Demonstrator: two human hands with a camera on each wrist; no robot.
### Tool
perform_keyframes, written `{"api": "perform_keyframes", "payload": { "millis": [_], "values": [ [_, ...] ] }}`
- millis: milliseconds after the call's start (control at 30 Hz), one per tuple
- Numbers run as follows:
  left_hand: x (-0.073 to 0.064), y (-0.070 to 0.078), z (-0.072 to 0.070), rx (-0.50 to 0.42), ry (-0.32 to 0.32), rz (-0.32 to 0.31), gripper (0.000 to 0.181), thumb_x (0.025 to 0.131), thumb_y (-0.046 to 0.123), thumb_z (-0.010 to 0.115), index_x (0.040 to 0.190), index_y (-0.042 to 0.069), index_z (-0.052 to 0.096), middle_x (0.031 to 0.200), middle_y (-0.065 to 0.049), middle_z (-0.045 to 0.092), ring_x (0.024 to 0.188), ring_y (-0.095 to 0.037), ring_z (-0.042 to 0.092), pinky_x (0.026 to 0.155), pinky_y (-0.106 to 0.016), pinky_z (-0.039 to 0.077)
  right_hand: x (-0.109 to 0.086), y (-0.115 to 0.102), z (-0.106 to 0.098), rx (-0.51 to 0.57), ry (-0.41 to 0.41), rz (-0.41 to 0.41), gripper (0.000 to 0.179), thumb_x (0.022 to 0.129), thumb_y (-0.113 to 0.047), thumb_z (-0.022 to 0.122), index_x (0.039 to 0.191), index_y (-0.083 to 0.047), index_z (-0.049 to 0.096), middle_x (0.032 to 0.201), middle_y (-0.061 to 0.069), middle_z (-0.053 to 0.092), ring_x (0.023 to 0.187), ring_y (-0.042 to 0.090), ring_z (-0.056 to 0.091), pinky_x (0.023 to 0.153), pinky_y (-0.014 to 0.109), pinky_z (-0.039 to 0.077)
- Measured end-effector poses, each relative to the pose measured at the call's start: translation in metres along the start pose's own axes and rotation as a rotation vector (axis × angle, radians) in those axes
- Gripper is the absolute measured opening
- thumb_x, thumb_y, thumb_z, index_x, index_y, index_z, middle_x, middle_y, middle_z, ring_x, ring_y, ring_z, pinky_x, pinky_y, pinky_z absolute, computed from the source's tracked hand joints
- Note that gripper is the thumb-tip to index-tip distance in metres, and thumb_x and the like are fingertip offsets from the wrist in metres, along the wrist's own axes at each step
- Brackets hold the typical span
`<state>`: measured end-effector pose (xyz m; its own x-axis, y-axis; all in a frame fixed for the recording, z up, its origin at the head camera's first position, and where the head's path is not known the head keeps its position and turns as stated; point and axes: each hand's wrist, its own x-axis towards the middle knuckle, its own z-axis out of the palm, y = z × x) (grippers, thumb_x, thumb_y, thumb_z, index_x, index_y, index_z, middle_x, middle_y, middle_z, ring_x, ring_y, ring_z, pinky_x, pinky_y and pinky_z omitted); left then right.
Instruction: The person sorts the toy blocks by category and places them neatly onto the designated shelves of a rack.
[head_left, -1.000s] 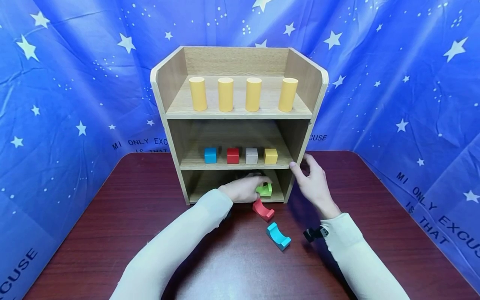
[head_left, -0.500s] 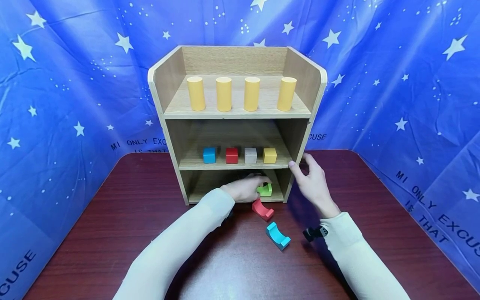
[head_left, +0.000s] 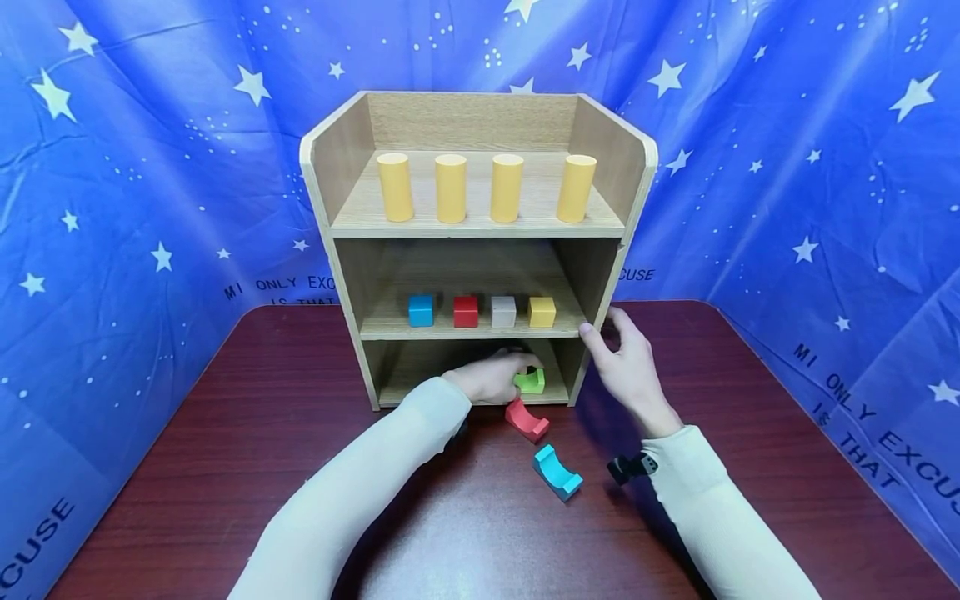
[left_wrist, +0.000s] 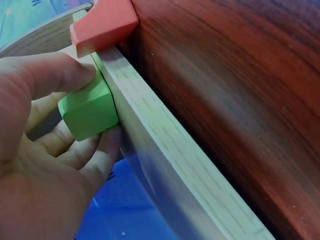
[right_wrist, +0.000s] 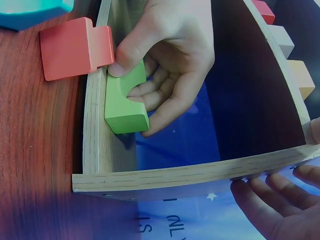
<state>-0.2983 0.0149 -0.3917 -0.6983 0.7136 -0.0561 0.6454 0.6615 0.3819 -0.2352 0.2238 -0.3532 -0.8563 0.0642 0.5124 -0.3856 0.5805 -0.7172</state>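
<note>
My left hand (head_left: 491,377) reaches into the bottom compartment of the wooden shelf (head_left: 480,233) and pinches a green arch block (head_left: 531,382) between thumb and fingers. In the right wrist view this green block (right_wrist: 125,107) sits just behind the bottom board's front lip, curved notch facing inward. My right hand (head_left: 630,375) grips the shelf's right side panel, thumb at its front edge and fingers along the outside. A red arch block (head_left: 527,421) lies in front, one end against or over the lip. Nearer on the table is a blue arch block (head_left: 557,472).
Several yellow cylinders (head_left: 451,189) stand upright on the top shelf. Along the middle shelf sit a blue cube (head_left: 421,311), a red cube (head_left: 466,312), a grey cube (head_left: 503,312) and a yellow cube (head_left: 542,312). A starry blue curtain (head_left: 150,167) surrounds the dark red table (head_left: 285,433).
</note>
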Motion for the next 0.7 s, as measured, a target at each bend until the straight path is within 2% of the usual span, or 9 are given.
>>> {"api": "perform_keyframes", "payload": {
  "millis": [133, 233, 467, 700],
  "values": [
    [0.0012, -0.0004, 0.001, -0.002, -0.001, 0.001, 0.058, 0.083, 0.004, 0.061, 0.138, 0.019, 0.049, 0.117, -0.002, 0.056, 0.107, -0.015, 0.05, 0.087, -0.027, 0.044, 0.0001, 0.0002, -0.0001, -0.013, 0.007, -0.001, 0.044, 0.094, -0.037, 0.059, 0.126, -0.009, 0.055, 0.112, 0.01, 0.063, 0.101, 0.021, 0.06, 0.079, 0.024, 0.048],
    [0.0012, -0.0011, 0.0011, -0.005, 0.001, 0.006, 0.059, 0.082, 0.003, 0.061, 0.138, 0.019, 0.049, 0.118, -0.003, 0.056, 0.108, -0.015, 0.05, 0.088, -0.027, 0.044, 0.0003, 0.0004, 0.0001, -0.01, 0.007, -0.004, 0.043, 0.094, -0.037, 0.059, 0.126, -0.009, 0.055, 0.112, 0.01, 0.063, 0.101, 0.021, 0.06, 0.078, 0.021, 0.047],
    [-0.0002, -0.0021, 0.0001, -0.011, 0.003, -0.009, 0.064, 0.079, 0.003, 0.063, 0.138, 0.019, 0.048, 0.121, -0.004, 0.057, 0.113, -0.015, 0.05, 0.091, -0.027, 0.043, 0.0005, 0.0006, 0.0004, -0.011, 0.003, -0.003, 0.043, 0.094, -0.038, 0.058, 0.126, -0.009, 0.055, 0.11, 0.009, 0.063, 0.099, 0.02, 0.06, 0.077, 0.024, 0.048],
    [-0.0063, -0.0034, -0.0017, -0.044, 0.018, -0.033, 0.066, 0.079, 0.006, 0.067, 0.14, 0.02, 0.045, 0.132, -0.002, 0.054, 0.125, -0.016, 0.045, 0.098, -0.028, 0.04, 0.0003, 0.0008, 0.0009, 0.001, 0.009, -0.006, 0.043, 0.094, -0.037, 0.058, 0.126, -0.009, 0.055, 0.11, 0.01, 0.063, 0.099, 0.021, 0.06, 0.08, 0.041, 0.049]
  ]
}}
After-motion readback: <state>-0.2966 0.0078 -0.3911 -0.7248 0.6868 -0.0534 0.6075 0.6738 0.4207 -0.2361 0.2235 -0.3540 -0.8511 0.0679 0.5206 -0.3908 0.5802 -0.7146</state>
